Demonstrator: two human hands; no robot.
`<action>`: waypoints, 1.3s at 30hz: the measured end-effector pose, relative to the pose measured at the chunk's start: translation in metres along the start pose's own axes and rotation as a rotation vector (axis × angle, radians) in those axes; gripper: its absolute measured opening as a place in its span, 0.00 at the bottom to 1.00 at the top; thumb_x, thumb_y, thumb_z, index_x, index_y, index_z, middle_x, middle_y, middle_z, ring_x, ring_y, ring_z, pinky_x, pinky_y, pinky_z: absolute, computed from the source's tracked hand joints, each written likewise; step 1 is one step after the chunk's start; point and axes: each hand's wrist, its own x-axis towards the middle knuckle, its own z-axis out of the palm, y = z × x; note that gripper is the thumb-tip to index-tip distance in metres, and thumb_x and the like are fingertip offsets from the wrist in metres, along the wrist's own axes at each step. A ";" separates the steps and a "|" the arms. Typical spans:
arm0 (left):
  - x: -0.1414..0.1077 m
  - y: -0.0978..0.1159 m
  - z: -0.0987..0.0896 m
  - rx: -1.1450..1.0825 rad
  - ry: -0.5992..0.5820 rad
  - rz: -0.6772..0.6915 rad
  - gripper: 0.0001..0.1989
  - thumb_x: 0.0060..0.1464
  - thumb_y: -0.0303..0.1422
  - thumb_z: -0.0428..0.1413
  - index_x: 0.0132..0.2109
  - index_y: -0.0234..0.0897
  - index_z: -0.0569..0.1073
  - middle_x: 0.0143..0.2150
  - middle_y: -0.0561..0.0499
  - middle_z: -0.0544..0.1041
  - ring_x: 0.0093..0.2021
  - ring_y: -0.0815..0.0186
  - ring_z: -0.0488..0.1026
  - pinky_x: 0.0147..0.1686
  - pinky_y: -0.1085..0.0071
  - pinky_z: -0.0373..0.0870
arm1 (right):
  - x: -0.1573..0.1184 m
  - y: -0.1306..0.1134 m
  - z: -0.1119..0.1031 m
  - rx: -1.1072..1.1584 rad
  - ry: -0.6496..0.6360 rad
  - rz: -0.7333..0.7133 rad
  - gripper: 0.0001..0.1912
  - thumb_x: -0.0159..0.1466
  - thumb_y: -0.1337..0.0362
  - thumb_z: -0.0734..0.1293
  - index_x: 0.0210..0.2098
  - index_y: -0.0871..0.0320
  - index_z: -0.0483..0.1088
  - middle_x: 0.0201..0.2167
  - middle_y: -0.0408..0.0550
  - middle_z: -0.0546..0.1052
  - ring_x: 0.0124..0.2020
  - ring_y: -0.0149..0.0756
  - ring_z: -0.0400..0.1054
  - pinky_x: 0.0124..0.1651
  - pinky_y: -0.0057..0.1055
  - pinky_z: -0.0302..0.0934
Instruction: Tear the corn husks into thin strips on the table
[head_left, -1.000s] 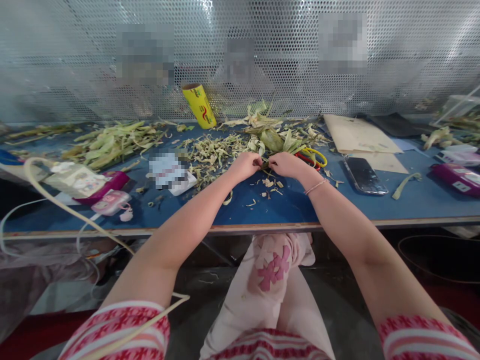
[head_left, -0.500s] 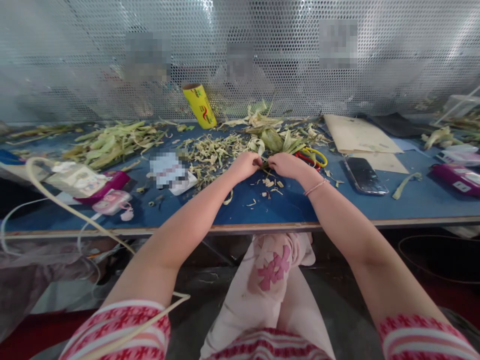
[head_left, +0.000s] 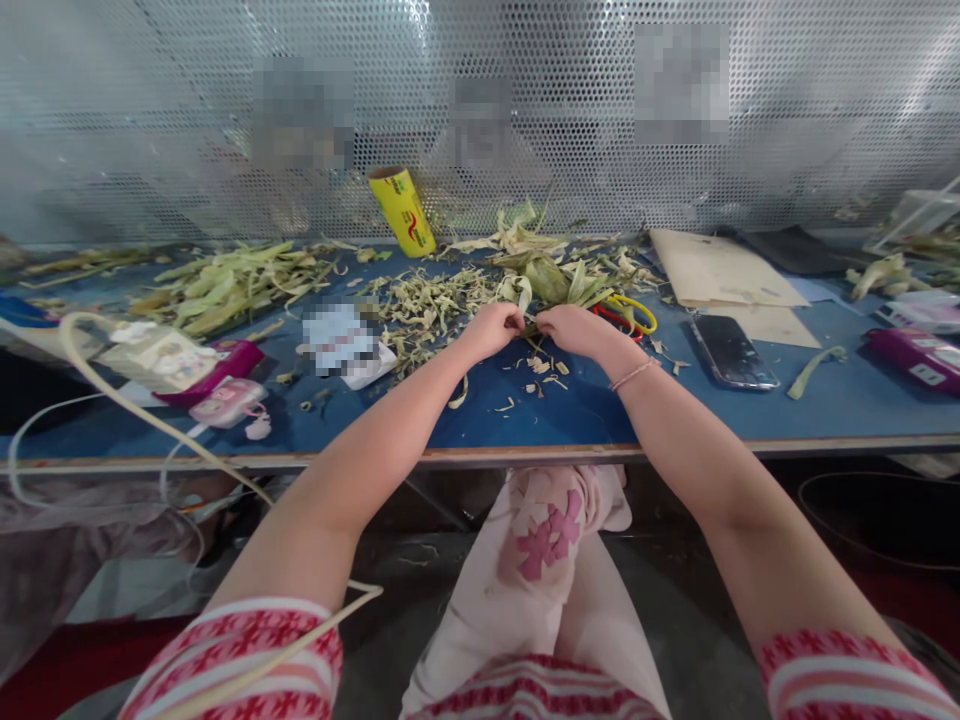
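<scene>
My left hand (head_left: 491,332) and my right hand (head_left: 576,330) meet over the blue table, fingertips pinched a short gap apart. Between them is a dry greenish plant strip (head_left: 529,331), mostly hidden by the fingers. Just behind my hands lies a bunch of withered green leaves (head_left: 545,279). To the left spreads a heap of small pale plant pieces (head_left: 421,302). Small cut bits (head_left: 538,366) lie below my hands. Beside my right hand are scissors with yellow and red handles (head_left: 637,312), partly covered by leaves.
A yellow cardboard tube (head_left: 403,212) stands tilted near the perforated metal screen (head_left: 570,110). Long dry leaves (head_left: 240,285) are piled at left, near a purple device (head_left: 214,375) and a cream cable (head_left: 142,413). A phone (head_left: 731,352) and brown card (head_left: 724,268) lie at right.
Both hands stay in nearly the same place, still pinched together over the plant strip. A pale leaf by my left hand shows slightly differently. The view has shifted very little.
</scene>
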 end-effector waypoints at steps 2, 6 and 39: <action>0.001 -0.001 0.000 0.000 0.000 0.001 0.08 0.46 0.19 0.56 0.32 0.34 0.76 0.32 0.50 0.79 0.35 0.67 0.75 0.39 0.70 0.69 | 0.000 -0.001 0.000 -0.002 0.010 0.011 0.14 0.65 0.70 0.57 0.41 0.60 0.74 0.40 0.53 0.79 0.37 0.35 0.69 0.33 0.29 0.47; 0.002 -0.002 0.001 0.008 0.002 -0.003 0.08 0.46 0.19 0.56 0.32 0.34 0.76 0.32 0.50 0.79 0.34 0.67 0.74 0.39 0.70 0.69 | 0.000 0.000 0.000 0.015 -0.001 0.019 0.14 0.64 0.70 0.57 0.41 0.61 0.74 0.40 0.53 0.79 0.36 0.35 0.69 0.32 0.29 0.48; 0.000 -0.001 0.003 0.067 0.016 0.027 0.08 0.47 0.21 0.55 0.34 0.34 0.77 0.34 0.48 0.80 0.37 0.64 0.77 0.40 0.69 0.71 | 0.001 -0.007 0.004 -0.005 0.029 0.050 0.14 0.66 0.70 0.57 0.43 0.60 0.73 0.41 0.55 0.79 0.41 0.39 0.72 0.35 0.29 0.52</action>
